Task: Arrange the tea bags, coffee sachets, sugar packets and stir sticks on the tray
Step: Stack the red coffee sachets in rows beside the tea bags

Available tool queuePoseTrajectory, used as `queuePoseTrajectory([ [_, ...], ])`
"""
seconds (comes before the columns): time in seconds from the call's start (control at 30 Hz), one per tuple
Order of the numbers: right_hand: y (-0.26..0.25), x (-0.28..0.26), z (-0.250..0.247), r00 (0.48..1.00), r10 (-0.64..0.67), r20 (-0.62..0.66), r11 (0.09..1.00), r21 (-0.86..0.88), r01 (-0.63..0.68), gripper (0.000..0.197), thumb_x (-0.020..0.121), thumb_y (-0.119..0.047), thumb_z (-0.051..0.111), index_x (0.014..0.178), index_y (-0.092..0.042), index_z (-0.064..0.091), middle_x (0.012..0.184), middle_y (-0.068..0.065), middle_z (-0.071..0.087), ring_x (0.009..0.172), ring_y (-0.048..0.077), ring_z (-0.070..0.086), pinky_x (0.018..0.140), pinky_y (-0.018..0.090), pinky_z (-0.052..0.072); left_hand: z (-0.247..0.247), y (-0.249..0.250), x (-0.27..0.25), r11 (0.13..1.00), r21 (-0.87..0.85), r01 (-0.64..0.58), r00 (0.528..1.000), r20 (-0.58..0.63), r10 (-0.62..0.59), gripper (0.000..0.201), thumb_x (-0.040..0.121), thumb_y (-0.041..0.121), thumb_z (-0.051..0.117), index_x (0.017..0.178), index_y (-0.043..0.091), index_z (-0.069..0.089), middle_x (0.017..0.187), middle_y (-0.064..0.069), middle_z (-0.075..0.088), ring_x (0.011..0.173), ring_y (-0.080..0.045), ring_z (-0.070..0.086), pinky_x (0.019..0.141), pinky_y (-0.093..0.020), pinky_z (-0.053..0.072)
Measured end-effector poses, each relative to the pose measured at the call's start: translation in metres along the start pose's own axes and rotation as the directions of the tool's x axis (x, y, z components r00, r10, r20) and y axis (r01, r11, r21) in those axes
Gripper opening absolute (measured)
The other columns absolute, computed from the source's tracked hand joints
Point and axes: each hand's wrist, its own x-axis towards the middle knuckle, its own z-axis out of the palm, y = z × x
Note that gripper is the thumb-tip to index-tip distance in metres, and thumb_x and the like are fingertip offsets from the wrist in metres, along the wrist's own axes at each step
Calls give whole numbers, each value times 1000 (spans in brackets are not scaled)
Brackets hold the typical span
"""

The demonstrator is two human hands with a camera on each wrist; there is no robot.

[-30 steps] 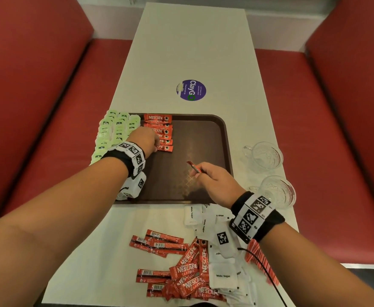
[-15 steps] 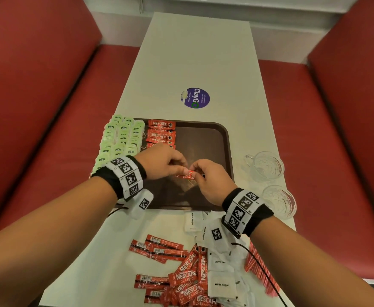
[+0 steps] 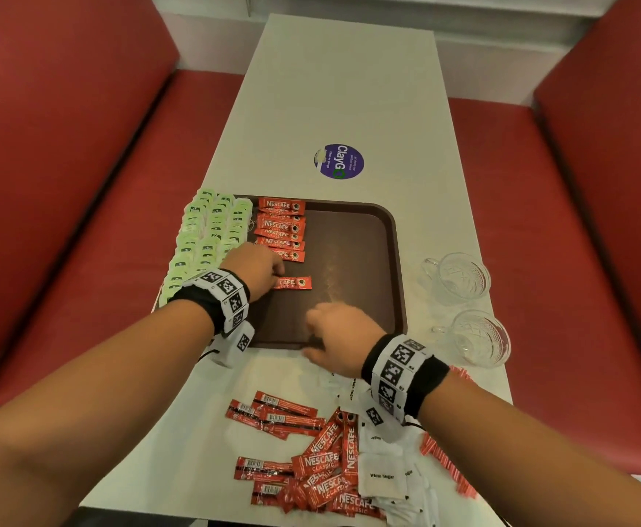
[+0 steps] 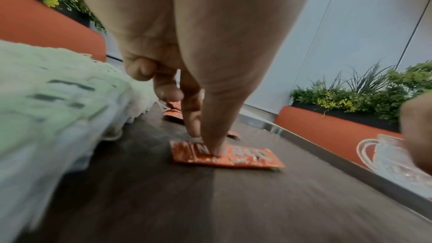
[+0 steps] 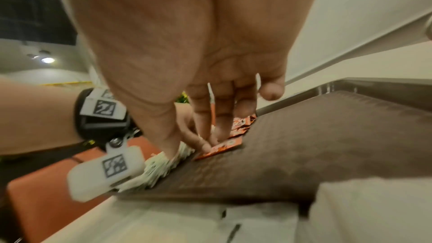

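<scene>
On the brown tray (image 3: 368,230), green tea bags (image 3: 205,237) fill the left side and a column of red coffee sachets (image 3: 281,226) lies beside them. One more coffee sachet (image 3: 296,283) lies flat just below that column. My left hand (image 3: 262,270) covers its left end. In the left wrist view the thumb of that hand (image 4: 205,142) presses down on the sachet (image 4: 245,156). My right hand (image 3: 334,332) hovers over the tray's near edge with relaxed fingers (image 5: 222,117), holding nothing.
Loose coffee sachets (image 3: 311,462), white sugar packets (image 3: 381,477) and red stir sticks (image 3: 448,458) lie in a heap on the white table near me. Two glass cups (image 3: 459,277) (image 3: 478,338) stand right of the tray. Red benches flank the table.
Half a second ago both hands held the sachet mid-tray. The right hand has let go and drawn back to the near edge. The left hand has laid the sachet down below the column.
</scene>
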Motion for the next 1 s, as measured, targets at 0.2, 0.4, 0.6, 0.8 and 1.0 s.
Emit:
queuePoseTrajectory([
  [0.2,-23,-6,30,959,-144,244,986,-46,160,43,89,-45,65,118,-14,61,112,7,63,96,28,62,81,40,54,-3,12,7,999,30,-23,998,64,21,16,92,23,64,105,21,71,107,-1,70,100,-21,64,89,-36,53],
  [0.4,-37,-1,41,949,-138,284,971,-150,186,55,84,-50,71,120,-11,57,108,9,61,92,31,62,76,40,55,-12,8,22,991,131,37,999,22,-40,20,95,16,56,111,13,69,113,-9,67,104,-28,64,88,-38,53],
  [0.6,-42,4,44,957,-112,269,972,-169,161,44,85,-40,72,116,-12,56,106,9,64,93,30,63,70,36,50,-22,15,13,999,5,50,999,22,-50,24,93,23,66,116,16,68,119,-6,64,112,-28,61,97,-39,50],
  [0.8,-37,2,48,960,-87,264,980,-152,131,32,90,-26,66,118,-12,60,113,10,65,100,30,63,82,39,54,-10,15,-45,983,-143,-113,990,-95,100,11,91,30,66,99,24,71,92,7,67,87,-12,61,78,-28,48],
  [1.0,-36,1,51,953,-32,303,984,-156,83,15,86,-16,63,99,-14,70,96,7,69,87,28,66,78,38,58,8,10,-104,974,-107,-197,979,30,201,13,96,29,58,101,26,70,89,14,57,82,-6,54,75,-24,40],
])
